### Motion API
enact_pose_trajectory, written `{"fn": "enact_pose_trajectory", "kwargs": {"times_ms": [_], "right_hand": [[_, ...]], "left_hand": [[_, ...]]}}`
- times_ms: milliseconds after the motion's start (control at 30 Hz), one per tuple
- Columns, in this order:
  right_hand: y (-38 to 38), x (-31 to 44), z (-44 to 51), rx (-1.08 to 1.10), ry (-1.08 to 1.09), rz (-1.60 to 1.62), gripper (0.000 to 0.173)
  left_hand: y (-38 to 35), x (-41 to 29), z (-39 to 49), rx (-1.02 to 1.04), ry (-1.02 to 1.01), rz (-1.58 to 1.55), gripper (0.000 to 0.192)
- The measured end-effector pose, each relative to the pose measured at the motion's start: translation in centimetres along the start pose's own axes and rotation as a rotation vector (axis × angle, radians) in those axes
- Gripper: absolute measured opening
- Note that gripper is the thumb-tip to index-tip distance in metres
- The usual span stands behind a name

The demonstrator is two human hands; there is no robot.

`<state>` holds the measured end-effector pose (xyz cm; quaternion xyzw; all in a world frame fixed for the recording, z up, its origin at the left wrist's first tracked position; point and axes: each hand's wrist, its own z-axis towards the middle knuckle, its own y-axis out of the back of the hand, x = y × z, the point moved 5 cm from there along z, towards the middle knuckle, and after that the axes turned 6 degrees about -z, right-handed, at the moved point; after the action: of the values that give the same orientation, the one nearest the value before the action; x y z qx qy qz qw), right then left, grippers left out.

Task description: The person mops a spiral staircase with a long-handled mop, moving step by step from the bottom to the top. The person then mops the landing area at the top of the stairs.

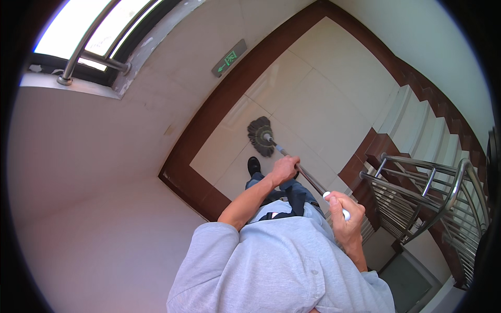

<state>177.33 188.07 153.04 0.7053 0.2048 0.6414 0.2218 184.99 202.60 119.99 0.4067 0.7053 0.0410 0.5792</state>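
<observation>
My left hand (285,171) is wrapped around the metal handle (311,180) of a mop, partway along the pole. Higher up, my right hand (346,213) grips the white end of the same handle. The dark grey mop head (260,136) is spread flat on the pale floor tiles (309,90), just ahead of my black shoe (254,166). A light grey collar joins the pole to the strands. The pole slants from the mop head back toward the right side of my body.
Dark red border tiles (219,103) edge the landing along the wall. A green exit sign (229,58) is mounted low on it. Stairs (415,117) rise at the right, beside a stainless steel railing (422,199). A barred window (90,43) is at upper left.
</observation>
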Motion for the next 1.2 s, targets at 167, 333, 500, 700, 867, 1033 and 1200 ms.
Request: {"fn": "enact_pose_trajectory", "kwargs": {"times_ms": [167, 333, 500, 700, 867, 1033, 1200], "right_hand": [[1.0, 0.0, -0.2, -0.005, 0.131, -0.049, 0.019], [-1.0, -0.3, 0.5, 0.033, 0.153, 0.05, 0.019], [-6.8, -1.4, 1.8, 0.08, -0.105, 0.254, 0.026], [-18.0, -1.4, 3.1, 0.078, -0.292, 0.559, 0.021], [-23.9, 0.4, 2.7, 0.163, -0.233, 0.499, 0.024], [-22.6, 0.4, -0.1, 0.093, -0.284, 0.494, 0.031], [-18.1, -1.6, -5.9, -0.02, -0.331, 0.502, 0.028]], "left_hand": [[-1.2, -3.5, 1.2, 0.034, -0.009, 0.052, 0.041], [2.1, -1.0, 0.1, -0.015, 0.063, 0.141, 0.037], [8.0, 5.5, -1.0, -0.043, 0.144, 0.278, 0.018], [15.1, 17.4, -2.6, 0.024, 0.203, 0.361, 0.018], [19.6, 22.7, -4.7, 0.013, 0.152, 0.343, 0.013], [18.6, 20.6, -5.3, 0.027, -0.005, 0.248, 0.013], [12.7, 15.9, -5.8, 0.073, -0.174, 0.192, 0.013]]}}
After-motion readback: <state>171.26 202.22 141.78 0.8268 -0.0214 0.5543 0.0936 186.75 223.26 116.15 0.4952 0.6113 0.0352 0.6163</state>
